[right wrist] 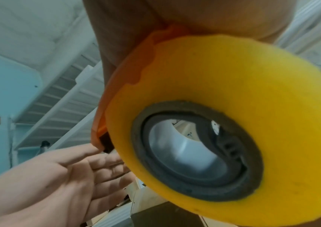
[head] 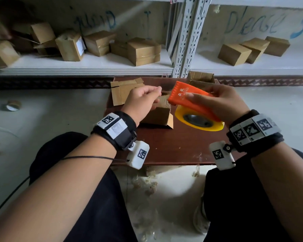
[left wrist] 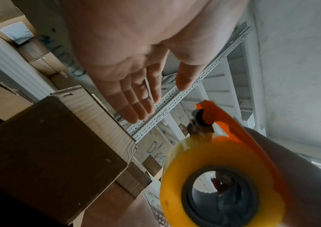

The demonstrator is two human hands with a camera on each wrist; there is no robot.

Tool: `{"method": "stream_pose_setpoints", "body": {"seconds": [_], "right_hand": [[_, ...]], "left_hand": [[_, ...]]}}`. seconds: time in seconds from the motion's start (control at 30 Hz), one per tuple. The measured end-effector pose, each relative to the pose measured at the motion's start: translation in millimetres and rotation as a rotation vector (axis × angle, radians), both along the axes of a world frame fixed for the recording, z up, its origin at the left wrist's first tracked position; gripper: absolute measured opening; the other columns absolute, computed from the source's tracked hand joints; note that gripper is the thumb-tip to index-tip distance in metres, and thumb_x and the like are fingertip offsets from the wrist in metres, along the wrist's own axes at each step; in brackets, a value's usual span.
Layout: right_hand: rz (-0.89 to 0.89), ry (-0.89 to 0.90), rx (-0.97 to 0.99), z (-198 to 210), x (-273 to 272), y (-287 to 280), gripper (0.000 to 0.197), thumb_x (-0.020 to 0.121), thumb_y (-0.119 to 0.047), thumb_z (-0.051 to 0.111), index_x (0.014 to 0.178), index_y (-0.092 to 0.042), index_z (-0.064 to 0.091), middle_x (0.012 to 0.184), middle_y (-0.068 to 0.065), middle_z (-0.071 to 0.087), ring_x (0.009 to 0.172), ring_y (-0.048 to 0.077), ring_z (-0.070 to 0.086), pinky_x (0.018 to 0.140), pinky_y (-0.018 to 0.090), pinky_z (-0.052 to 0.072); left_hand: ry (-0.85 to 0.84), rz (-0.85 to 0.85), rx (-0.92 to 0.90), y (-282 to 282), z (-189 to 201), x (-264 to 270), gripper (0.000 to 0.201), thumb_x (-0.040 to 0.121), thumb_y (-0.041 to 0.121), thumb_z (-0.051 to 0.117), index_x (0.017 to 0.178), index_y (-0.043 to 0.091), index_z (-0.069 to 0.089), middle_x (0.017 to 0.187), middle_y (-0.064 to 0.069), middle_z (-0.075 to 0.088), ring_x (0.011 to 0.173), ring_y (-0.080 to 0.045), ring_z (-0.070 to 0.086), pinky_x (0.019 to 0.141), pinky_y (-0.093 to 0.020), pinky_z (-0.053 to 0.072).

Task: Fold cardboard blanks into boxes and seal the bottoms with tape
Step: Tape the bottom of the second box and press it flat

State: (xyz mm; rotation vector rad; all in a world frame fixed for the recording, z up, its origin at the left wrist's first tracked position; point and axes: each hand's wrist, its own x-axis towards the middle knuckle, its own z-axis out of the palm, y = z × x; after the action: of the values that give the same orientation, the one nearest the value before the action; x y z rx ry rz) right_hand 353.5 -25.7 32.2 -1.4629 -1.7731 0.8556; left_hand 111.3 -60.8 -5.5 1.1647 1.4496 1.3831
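Note:
A small folded cardboard box [head: 160, 114] stands on the brown table [head: 173, 147]; in the left wrist view the box [left wrist: 48, 153] fills the lower left. My left hand [head: 156, 95] hovers just above its top with straight, relaxed fingers [left wrist: 136, 106], holding nothing. My right hand [head: 205, 100] grips an orange tape dispenser [head: 187, 95] loaded with a yellow tape roll [head: 199, 121], held in the air right of the box. Its cutter end [left wrist: 202, 119] points toward the left hand. In the right wrist view the roll [right wrist: 223, 92] is close up, with the left palm [right wrist: 68, 176] beside it.
A flat cardboard blank [head: 120, 93] lies at the table's far left, and an open box [head: 200, 77] sits at the far right. White shelves [head: 94, 67] behind hold several finished boxes. A spare tape roll [head: 12, 104] lies on the floor at left. Scraps litter the floor between my knees.

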Motion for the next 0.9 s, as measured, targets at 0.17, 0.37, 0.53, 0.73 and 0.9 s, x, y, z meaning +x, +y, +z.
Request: {"method": "stream_pose_setpoints", "body": {"seconds": [0.17, 0.37, 0.53, 0.73, 0.9], "right_hand": [[0.055, 0.082, 0.086, 8.0, -11.7, -8.6, 0.062, 0.056, -0.071, 0.089, 0.092, -0.022, 0.076, 0.088, -0.007, 0.076, 0.077, 0.006, 0.073, 0.070, 0.028, 0.060], [0.099, 0.092, 0.124, -0.3, -18.8, -6.5, 0.058, 0.059, -0.064, 0.092, 0.091, -0.018, 0.076, 0.087, -0.002, 0.078, 0.077, 0.011, 0.073, 0.074, 0.036, 0.061], [0.106, 0.058, 0.117, -7.0, -19.8, 0.3, 0.062, 0.058, -0.073, 0.089, 0.091, -0.022, 0.076, 0.089, -0.003, 0.077, 0.082, 0.013, 0.074, 0.078, 0.041, 0.063], [0.121, 0.059, 0.097, -9.2, -18.3, -1.0, 0.063, 0.057, -0.074, 0.088, 0.094, -0.024, 0.077, 0.092, -0.006, 0.077, 0.083, 0.010, 0.074, 0.078, 0.037, 0.064], [0.127, 0.051, 0.111, -11.7, -17.9, -3.5, 0.062, 0.058, -0.074, 0.087, 0.094, -0.024, 0.077, 0.092, -0.002, 0.077, 0.085, 0.015, 0.074, 0.078, 0.042, 0.064]], "left_hand": [[-0.086, -0.086, -0.100, -3.9, 4.9, 3.0, 0.037, 0.100, 0.052, 0.061, 0.100, 0.017, 0.073, 0.106, -0.008, 0.078, 0.103, -0.025, 0.075, 0.094, -0.049, 0.061], [-0.263, -0.121, -0.052, -7.6, 13.2, 9.5, 0.042, 0.103, 0.051, 0.056, 0.097, 0.014, 0.075, 0.092, -0.006, 0.076, 0.085, -0.020, 0.073, 0.081, -0.043, 0.062], [-0.310, -0.101, -0.023, -5.2, 13.2, 5.9, 0.038, 0.099, 0.032, 0.068, 0.115, -0.003, 0.071, 0.100, -0.011, 0.075, 0.087, -0.019, 0.073, 0.072, -0.032, 0.060], [-0.413, -0.105, -0.071, -2.6, 11.3, 2.4, 0.013, 0.102, 0.010, 0.062, 0.094, 0.008, 0.072, 0.086, -0.004, 0.076, 0.078, -0.013, 0.072, 0.067, -0.029, 0.060], [-0.380, -0.105, -0.140, -3.8, 9.7, 3.0, 0.021, 0.103, 0.000, 0.054, 0.096, 0.009, 0.071, 0.083, -0.004, 0.076, 0.073, -0.014, 0.072, 0.064, -0.030, 0.061]]}}
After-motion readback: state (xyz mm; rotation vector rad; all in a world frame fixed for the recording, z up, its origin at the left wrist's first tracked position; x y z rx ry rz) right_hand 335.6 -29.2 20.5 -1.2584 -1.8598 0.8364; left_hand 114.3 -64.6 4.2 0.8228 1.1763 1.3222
